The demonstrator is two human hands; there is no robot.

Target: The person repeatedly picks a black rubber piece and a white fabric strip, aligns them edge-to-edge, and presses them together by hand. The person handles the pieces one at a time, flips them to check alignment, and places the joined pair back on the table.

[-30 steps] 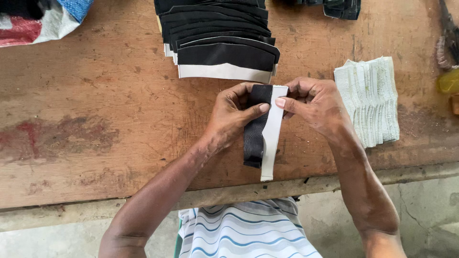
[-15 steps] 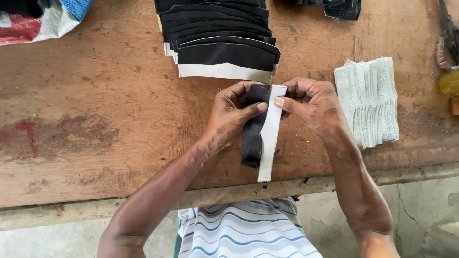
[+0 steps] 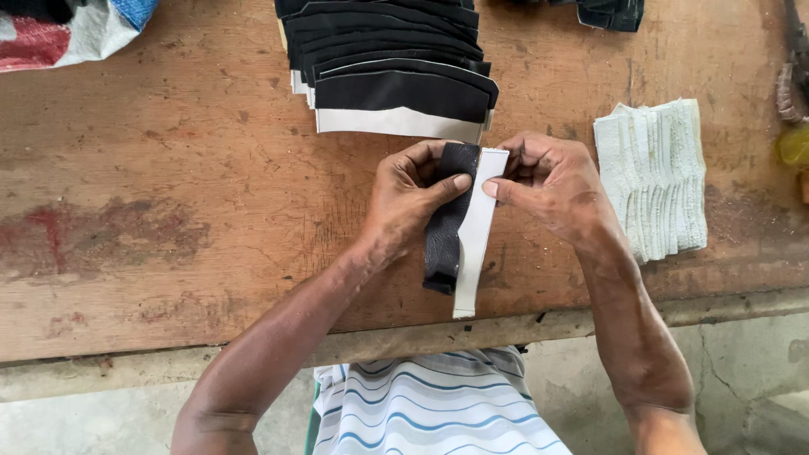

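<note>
Head view is showing the left hand [image 3: 409, 198] and right hand [image 3: 552, 181] pinching a black strip [image 3: 445, 223] against a white strip [image 3: 474, 232] above the table [image 3: 168, 211], tops aligned, lower ends hanging unjoined.

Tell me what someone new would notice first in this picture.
Both hands meet at mid-table: the left hand pinches a black leather strip, the right hand a white strip against it. Behind them lies a fanned stack of black pieces; a white fabric pile sits to the right.
</note>
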